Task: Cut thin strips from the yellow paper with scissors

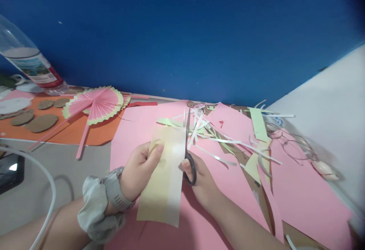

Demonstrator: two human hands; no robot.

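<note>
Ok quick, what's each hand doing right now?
Left hand: closed, holding pale yellow-and-white rectangular paper.
Right hand: closed, holding black-handled metal scissors.

Two things are worn on the left forearm (pixel 57 223). Nearer the left grip (pixel 142 170) sits a wristwatch strap (pixel 114 189), pale grey, broad and smooth, with narrow parallel slots along its lower part; some detail shows at its upper edge, probably the watch case, though blur hides its shape. Right behind it, against the strap, is a bulky scrunchie (pixel 95 208) of pale grey-green cloth, gathered into soft, uneven folds and puffed out below. The right forearm (pixel 234 215) is slim and bare.
</note>
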